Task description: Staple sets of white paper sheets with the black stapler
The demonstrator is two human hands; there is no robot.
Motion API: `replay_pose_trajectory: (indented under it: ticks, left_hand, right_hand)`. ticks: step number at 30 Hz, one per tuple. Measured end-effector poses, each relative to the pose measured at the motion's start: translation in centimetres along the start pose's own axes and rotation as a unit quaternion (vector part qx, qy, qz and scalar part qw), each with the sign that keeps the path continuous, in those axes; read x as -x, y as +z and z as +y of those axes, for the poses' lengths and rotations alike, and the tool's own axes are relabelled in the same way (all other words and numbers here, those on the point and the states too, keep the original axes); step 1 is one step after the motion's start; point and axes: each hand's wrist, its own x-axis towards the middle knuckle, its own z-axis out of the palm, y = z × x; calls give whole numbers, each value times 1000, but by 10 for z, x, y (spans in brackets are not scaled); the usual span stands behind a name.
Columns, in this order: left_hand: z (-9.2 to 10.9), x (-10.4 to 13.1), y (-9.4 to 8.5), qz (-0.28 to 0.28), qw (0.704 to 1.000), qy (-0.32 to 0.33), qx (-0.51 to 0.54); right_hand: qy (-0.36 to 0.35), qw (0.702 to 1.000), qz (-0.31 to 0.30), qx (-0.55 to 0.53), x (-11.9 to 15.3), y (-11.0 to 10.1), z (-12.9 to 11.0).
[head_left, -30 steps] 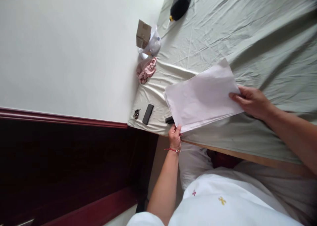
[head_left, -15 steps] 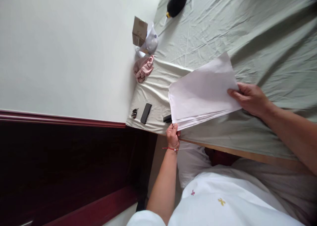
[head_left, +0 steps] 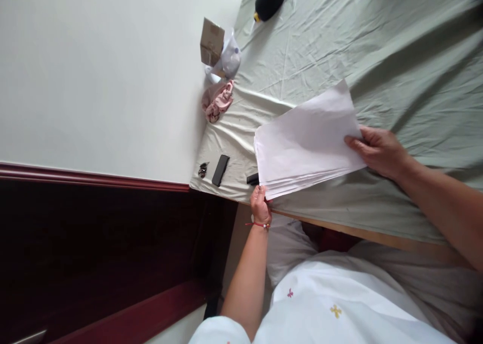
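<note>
Several white paper sheets (head_left: 307, 143) lie in a loose, slightly fanned stack above the cloth-covered table. My left hand (head_left: 260, 204), with a red string bracelet at the wrist, pinches the stack's near left corner. At the right edge, my right hand (head_left: 377, 148) grips the sheets, its thumb on top and its other fingers partly hidden beneath. A black object (head_left: 252, 179) pokes out from under the paper beside my left hand.
The table's pale green cloth (head_left: 317, 47) is wrinkled. Along its left side are keys (head_left: 203, 170), a black case (head_left: 220, 170), a pink cloth (head_left: 218, 101), a cardboard box (head_left: 212, 41) and a plastic bag (head_left: 231, 57). A dark bottle (head_left: 270, 2) lies at the back.
The view has shifted slightly, so most things appear a little further left and up. Both hands keep their hold on the sheets, which look almost the same.
</note>
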Motion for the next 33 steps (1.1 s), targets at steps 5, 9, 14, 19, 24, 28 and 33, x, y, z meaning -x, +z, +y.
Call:
replay_pose_trajectory:
  ticks: [5,9,14,19,24,28,33]
  left_hand:
    - [-2,1,2,-4,999,27,30]
    - [-10,-5,-1,-14,999,25,37]
    - [-14,-8,-2,-12,999,26,37]
    - [-8,-3,2,13,998,31,60]
    - [-3,0,5,30,996,26,77]
    - [-6,-4,1,12,998,28,53]
    - [-9,-6,-2,1,998,12,54]
  right_hand:
    - [20,1000,-9,-21,0,-1,-3]
    - [22,999,-11,-40,0,0,0]
    - [28,998,-5,-49,0,1,3]
    - [24,998,-9,-54,-1,0,7]
    - [30,998,-25,-58,-1,0,10]
    - [27,997,-27,-71,0,0,9]
    - [42,994,-26,-100,1,1,7]
